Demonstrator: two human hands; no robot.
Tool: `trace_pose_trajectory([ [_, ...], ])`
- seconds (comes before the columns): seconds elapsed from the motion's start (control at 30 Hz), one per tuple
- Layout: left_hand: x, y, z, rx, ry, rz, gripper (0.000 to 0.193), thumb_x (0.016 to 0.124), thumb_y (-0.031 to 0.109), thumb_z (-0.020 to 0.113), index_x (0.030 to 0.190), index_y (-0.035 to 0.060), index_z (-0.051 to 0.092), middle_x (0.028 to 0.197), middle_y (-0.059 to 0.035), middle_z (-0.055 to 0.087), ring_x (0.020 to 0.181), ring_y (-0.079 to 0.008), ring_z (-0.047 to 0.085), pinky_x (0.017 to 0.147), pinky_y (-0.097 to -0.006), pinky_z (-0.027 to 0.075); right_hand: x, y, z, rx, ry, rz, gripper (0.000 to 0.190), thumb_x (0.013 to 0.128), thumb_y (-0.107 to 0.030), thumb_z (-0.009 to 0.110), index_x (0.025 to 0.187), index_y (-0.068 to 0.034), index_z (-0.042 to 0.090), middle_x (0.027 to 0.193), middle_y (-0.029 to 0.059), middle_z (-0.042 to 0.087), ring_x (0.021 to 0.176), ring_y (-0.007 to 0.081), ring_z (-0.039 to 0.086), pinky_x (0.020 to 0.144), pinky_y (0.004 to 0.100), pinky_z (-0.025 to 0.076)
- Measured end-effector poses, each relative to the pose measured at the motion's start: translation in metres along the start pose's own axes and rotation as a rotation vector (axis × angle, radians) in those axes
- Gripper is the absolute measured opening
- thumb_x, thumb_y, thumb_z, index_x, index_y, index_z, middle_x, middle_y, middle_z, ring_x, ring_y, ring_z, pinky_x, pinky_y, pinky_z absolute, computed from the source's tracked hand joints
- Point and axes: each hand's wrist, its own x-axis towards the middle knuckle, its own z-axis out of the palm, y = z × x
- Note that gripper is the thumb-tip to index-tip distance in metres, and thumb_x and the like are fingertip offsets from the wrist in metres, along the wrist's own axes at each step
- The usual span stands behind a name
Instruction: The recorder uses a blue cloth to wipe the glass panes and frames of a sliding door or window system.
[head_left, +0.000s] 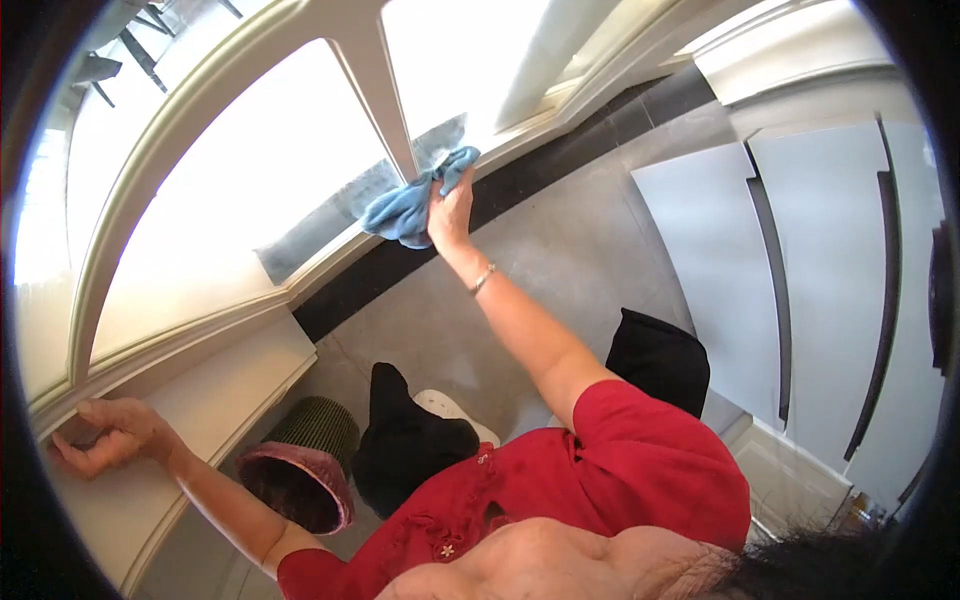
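My right hand (451, 214) is closed on a bunched blue cloth (405, 212), which lies against the low bottom rail of a white-framed glass door or window, where an upright bar (369, 67) meets it. Bright glass panes (247, 180) are on both sides of that bar. Over at the left, my left hand (112, 435) holds nothing; its fingers are curled but apart, beside the frame's lower edge and above a white ledge (217, 360).
A woven waste basket (315, 431) with a pink fabric rim stands by the ledge, near my legs. Pale cabinet fronts (712, 262) with dark handle strips rise at the right. A dark tile strip (367, 281) borders the grey floor (577, 232). Chair legs show beyond the glass.
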Motion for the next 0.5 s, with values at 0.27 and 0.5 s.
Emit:
trace_pose_trajectory([
  [0.27,0.003,0.01,-0.02,0.057,-0.101,-0.091,0.045,0.093,0.027,0.056,0.12,-0.0045,0.037,0.115,-0.0193,0.043,0.097,-0.0283,0.054,0.083,-0.0349,0.048,0.062,0.001,-0.045,0.234,-0.068,0.453,0.024,0.078,-0.015,0.059,0.094,0.002,0.055,0.086,0.0109,0.061,0.078,0.0202,0.058,0.074,0.0368,0.047],
  [0.5,0.006,0.008,-0.014,0.15,-0.094,-0.056,0.047,0.091,0.023,0.058,0.122,-0.0047,0.036,0.119,-0.0221,0.04,0.1,-0.0296,0.053,0.084,-0.036,0.049,0.168,0.046,-0.093,0.004,0.643,0.01,0.022,0.088,-0.008,0.052,0.105,0.006,0.05,0.107,0.0187,0.056,0.097,0.0278,0.055,0.089,0.0415,0.042],
])
